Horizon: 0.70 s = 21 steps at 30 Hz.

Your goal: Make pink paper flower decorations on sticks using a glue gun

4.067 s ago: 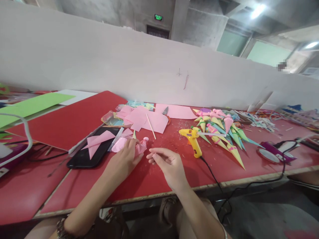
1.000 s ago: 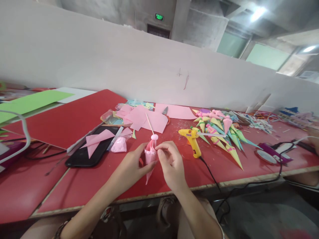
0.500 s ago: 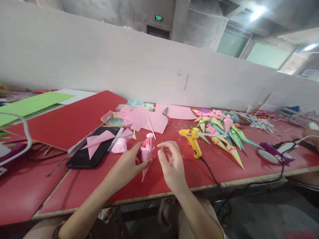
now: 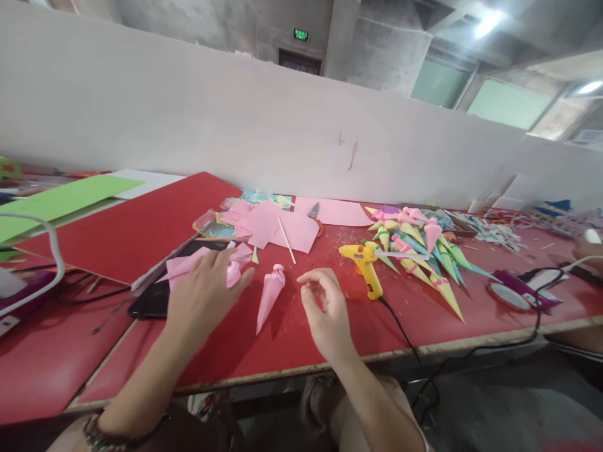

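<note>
A pink paper cone (image 4: 270,298) lies on the red table between my hands, its point toward the front edge and a pink knob at its wide end. My left hand (image 4: 202,289) is left of it with fingers spread, reaching over a pink lump in a clear wrapper (image 4: 233,274) and pink paper pieces; whether it touches them is hidden. To the right of the cone, my right hand (image 4: 327,307) hovers with fingers loosely curled, thumb apart, and nothing visible in it. Farther right lies a yellow glue gun (image 4: 367,270) with a clear stick in its back.
Finished-looking yellow, green and pink cones (image 4: 424,251) are piled on the right. Pink sheets (image 4: 292,229), scissors (image 4: 315,212) and a thin stick (image 4: 286,238) lie at the back. A black phone-like slab (image 4: 148,304) is at left. The gun's cord (image 4: 400,323) runs over the front edge.
My left hand has let go of the pink cone and moved left over the wrapped lump. The cone, held upright before, now lies on the table. My right hand has hardly moved.
</note>
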### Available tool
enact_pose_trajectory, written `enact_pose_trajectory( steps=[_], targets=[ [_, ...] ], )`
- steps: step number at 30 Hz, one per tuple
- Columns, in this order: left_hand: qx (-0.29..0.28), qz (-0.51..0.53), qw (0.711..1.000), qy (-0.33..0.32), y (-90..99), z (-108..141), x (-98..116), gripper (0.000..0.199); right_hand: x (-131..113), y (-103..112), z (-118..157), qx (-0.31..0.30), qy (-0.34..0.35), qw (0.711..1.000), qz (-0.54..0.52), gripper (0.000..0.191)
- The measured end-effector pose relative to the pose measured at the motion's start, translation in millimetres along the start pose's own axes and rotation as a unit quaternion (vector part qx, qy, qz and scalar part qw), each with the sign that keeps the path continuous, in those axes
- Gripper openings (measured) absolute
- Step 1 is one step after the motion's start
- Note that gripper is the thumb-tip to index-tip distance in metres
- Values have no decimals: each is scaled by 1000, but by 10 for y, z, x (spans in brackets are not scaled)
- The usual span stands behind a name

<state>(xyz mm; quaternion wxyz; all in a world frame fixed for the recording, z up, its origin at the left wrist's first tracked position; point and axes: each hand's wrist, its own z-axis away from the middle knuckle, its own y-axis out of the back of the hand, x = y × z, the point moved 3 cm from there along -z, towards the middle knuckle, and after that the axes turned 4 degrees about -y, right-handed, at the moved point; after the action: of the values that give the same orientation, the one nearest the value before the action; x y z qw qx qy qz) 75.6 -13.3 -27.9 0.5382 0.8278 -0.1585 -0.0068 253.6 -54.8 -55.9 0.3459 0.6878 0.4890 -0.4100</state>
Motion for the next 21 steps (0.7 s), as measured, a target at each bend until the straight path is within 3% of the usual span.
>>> enact_pose_trajectory(
  steps=[4, 10, 17, 21],
  targets=[
    [38, -32, 999, -16, -103, -6, -200, 26, -5, -13, 2, -11, 4, 1000, 0, 16],
    [-36, -16, 997, -73, -247, -42, -250, 44, -13, -13, 3, -21, 2, 1000, 2, 16],
    [4, 70, 996, -48, -31, -45, -99, 23, -23, -17, 6, -19, 22, 1000, -3, 18],
    [17, 147, 982, -119, 60, -21, 35, 21, -58, -25, 18, -35, 61, 997, -9, 23]
  ],
)
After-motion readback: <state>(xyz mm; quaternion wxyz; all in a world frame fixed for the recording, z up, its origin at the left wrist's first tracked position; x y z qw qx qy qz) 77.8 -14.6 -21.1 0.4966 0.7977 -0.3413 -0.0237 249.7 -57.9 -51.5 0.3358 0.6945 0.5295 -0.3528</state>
